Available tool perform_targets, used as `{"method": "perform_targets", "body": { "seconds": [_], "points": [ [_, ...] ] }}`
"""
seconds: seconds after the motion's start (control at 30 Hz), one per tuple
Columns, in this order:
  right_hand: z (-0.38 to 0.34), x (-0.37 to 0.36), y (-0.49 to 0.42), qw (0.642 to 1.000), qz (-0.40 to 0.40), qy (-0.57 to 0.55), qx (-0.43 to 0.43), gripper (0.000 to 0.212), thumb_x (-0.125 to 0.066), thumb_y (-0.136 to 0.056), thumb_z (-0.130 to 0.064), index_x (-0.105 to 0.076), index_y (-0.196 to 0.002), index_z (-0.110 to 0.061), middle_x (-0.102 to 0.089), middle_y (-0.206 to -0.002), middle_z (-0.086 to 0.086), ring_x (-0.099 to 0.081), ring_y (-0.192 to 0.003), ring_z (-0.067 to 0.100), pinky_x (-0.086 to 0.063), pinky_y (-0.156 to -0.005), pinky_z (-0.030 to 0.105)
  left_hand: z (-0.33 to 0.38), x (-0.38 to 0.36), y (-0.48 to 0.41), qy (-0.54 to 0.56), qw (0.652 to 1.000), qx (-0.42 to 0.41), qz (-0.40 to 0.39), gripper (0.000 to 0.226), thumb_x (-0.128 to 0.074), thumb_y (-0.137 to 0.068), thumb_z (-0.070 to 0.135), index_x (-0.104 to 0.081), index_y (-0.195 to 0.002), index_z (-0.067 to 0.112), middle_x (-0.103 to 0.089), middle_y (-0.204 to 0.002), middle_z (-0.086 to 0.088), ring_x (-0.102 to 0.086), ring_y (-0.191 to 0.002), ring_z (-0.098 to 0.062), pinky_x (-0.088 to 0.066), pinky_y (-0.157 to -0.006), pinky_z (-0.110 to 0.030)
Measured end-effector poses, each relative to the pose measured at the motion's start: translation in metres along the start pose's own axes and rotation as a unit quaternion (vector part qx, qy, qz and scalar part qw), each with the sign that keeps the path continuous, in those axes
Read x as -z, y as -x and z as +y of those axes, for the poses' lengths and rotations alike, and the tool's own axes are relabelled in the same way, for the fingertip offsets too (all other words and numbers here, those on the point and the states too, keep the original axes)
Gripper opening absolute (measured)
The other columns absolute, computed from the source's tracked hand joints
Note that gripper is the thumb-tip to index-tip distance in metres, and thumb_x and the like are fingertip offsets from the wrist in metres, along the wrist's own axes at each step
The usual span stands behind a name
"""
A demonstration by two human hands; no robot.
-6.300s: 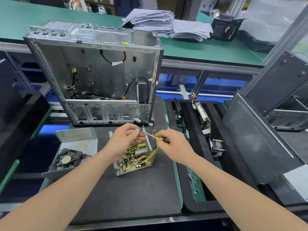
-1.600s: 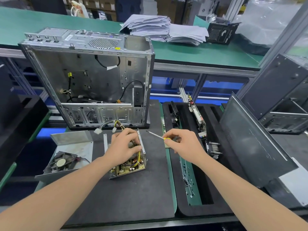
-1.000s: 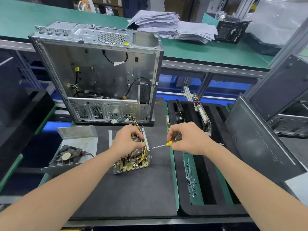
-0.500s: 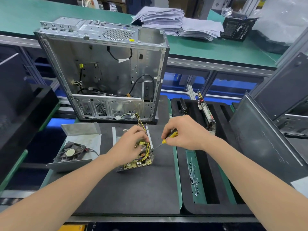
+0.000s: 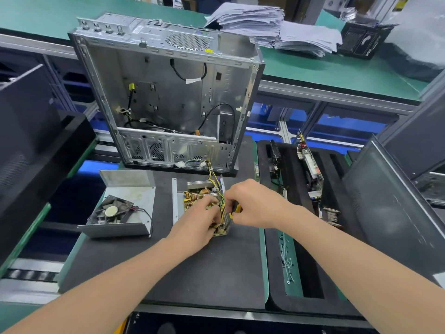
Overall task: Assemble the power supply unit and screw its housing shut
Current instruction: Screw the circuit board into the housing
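The power supply's circuit board (image 5: pixel 192 197), with yellow and black wires (image 5: pixel 215 179), sits in its open metal base on the black mat (image 5: pixel 192 268). My left hand (image 5: pixel 196 226) rests on the board's near right part with curled fingers holding it down. My right hand (image 5: pixel 252 203) grips a yellow-handled screwdriver (image 5: pixel 237 209), its tip pointing down at the board's near right corner. The housing cover (image 5: pixel 127 189) with the fan (image 5: pixel 109 210) lies apart to the left.
An open computer case (image 5: pixel 168 92) stands upright behind the board. A black foam tray (image 5: pixel 289 237) on the right holds circuit cards and loose screws. A grey side panel (image 5: pixel 390 201) leans at far right. Paper stacks (image 5: pixel 265 22) lie on the green bench behind.
My right hand has brought the screwdriver in from the right and tilted it downward onto the board's near right corner. My left hand slid toward that corner. The camera moved slightly.
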State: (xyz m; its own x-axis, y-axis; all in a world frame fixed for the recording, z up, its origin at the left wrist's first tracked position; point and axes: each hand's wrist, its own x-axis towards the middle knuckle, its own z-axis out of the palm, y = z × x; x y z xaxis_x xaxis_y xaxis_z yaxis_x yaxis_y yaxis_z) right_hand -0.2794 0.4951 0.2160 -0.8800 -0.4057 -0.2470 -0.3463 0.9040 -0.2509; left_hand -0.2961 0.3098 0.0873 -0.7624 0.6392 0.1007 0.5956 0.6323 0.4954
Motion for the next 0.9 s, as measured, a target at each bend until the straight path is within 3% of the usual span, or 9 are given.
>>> {"method": "perform_targets", "body": {
  "seconds": [0.3,0.53,0.7,0.9],
  "points": [
    [0.0,-0.011,-0.002,1.0,-0.017,0.022,0.002,0.011,-0.063,-0.086,-0.013,-0.066,-0.093,-0.021,-0.06,-0.095,-0.006,-0.058,-0.093,0.019,-0.055,-0.082,0.042,0.001,-0.006,0.004,-0.061,0.998,0.011,0.0,0.025,-0.072,-0.081,0.014,-0.053,-0.092,0.025,-0.04,-0.138,0.008,-0.051,-0.114,-0.021,-0.053,-0.079,-0.041],
    [0.001,-0.014,-0.003,1.0,-0.008,0.015,0.005,0.011,-0.065,-0.085,-0.013,-0.066,-0.093,-0.021,-0.057,-0.092,-0.008,-0.051,-0.087,0.014,-0.054,-0.08,0.04,0.001,-0.006,0.003,-0.055,0.998,0.014,-0.001,0.029,-0.071,-0.08,0.011,-0.047,-0.081,0.027,-0.04,-0.137,0.008,-0.05,-0.114,-0.021,-0.053,-0.075,-0.042],
    [0.002,-0.017,-0.002,1.0,-0.009,0.013,0.0,0.013,-0.064,-0.085,-0.013,-0.068,-0.095,-0.02,-0.064,-0.098,-0.004,-0.059,-0.094,0.019,-0.054,-0.08,0.041,0.001,-0.008,0.004,-0.062,0.998,0.002,0.008,0.029,-0.069,-0.079,0.009,-0.045,-0.08,0.025,-0.043,-0.135,0.006,-0.05,-0.111,-0.022,-0.038,-0.065,-0.033],
    [0.004,-0.018,-0.002,1.0,-0.016,0.018,0.004,0.014,-0.063,-0.086,-0.012,-0.068,-0.097,-0.02,-0.064,-0.1,-0.003,-0.059,-0.094,0.019,-0.055,-0.082,0.044,0.001,-0.009,0.006,-0.079,0.997,0.003,0.011,0.029,-0.071,-0.08,0.011,-0.046,-0.082,0.026,-0.043,-0.137,0.005,-0.048,-0.117,-0.021,-0.034,-0.068,-0.031]
  ]
}}
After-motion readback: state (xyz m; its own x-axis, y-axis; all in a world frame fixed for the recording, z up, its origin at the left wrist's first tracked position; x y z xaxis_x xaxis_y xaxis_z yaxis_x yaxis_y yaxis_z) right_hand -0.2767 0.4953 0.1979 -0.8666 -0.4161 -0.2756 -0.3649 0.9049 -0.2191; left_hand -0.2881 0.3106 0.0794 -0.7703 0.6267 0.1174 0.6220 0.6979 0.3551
